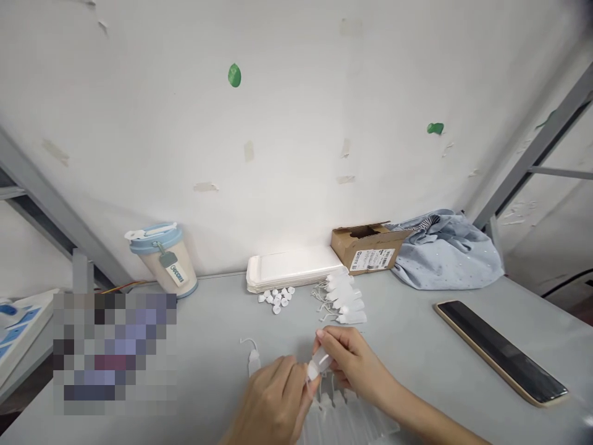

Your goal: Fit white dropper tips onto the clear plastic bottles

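Note:
Between my two hands is a small translucent plastic squeeze bottle (323, 358). My right hand (354, 358) pinches its body, while the fingers of my left hand (275, 398) close on its white neck end. My own fingers partly hide that end. Below them lie several clear bottles (354, 420) side by side, with thin looped strings at their tops. One more bottle (254, 361) with a curled string pokes out beyond my left hand. Farther back, a row of white bottles with strings (347, 303) lies to the right of a pile of small white caps (277, 298).
A stack of flat white packs (296, 269) lies against the wall, beside an open cardboard box (370, 253) and a light blue cloth bag (445, 253). A phone (503, 352) rests at right. A blue-lidded cup (167, 259) stands at left, near a blurred-out patch.

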{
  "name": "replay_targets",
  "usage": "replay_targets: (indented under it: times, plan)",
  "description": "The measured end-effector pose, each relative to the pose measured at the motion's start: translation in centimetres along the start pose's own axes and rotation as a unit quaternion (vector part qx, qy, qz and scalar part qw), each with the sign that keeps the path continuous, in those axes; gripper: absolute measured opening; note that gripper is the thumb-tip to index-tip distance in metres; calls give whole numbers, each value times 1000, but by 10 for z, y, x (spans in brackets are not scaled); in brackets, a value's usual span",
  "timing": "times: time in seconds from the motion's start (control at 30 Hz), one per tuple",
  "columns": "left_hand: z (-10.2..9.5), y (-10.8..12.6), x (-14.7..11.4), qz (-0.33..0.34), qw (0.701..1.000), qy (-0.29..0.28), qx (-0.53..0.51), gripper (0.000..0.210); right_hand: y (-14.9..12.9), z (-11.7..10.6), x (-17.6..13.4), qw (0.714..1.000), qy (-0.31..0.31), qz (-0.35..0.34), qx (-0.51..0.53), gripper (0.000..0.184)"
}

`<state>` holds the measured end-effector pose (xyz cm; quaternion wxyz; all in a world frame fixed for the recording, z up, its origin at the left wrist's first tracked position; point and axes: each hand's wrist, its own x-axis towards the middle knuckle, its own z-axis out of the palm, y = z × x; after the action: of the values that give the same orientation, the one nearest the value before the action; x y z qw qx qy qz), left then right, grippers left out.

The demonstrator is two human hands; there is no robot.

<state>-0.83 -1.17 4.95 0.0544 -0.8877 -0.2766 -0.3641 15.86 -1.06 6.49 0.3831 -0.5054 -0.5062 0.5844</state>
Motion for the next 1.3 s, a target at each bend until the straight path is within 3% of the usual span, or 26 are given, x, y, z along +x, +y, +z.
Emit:
replay_targets:
  times: [0.1, 0.17, 0.23, 0.33, 0.43, 0.57, 0.9, 1.3]
  plan:
    - [-2, -11, 3, -109, 992, -37, -58, 18, -9, -12, 2, 998, 32, -53, 4, 42]
    - [-2, -25, 4, -189, 977, -71, -76, 13, -15, -25, 5, 985, 99, -127, -54, 37]
    - [-2, -42, 3, -219, 970, -86, -68, 19, -19, -42, 8, 959, 163, -181, -145, 33]
    - [2, -61, 1, -218, 965, -130, -72, 28, -22, -66, 12, 901, 203, -228, -308, 30]
    - [7, -67, -1, -195, 961, -180, -76, 32, -21, -84, 14, 858, 180, -247, -413, 24]
    - [11, -64, -2, -190, 956, -211, -68, 33, -18, -97, 15, 853, 104, -211, -467, 19]
    - [12, -73, 2, -191, 966, -155, -74, 32, -13, -103, 16, 838, 79, -126, -525, 16]
    - [9, -76, -2, -219, 963, -134, -85, 31, -8, -108, 19, 821, 74, -138, -549, 18]
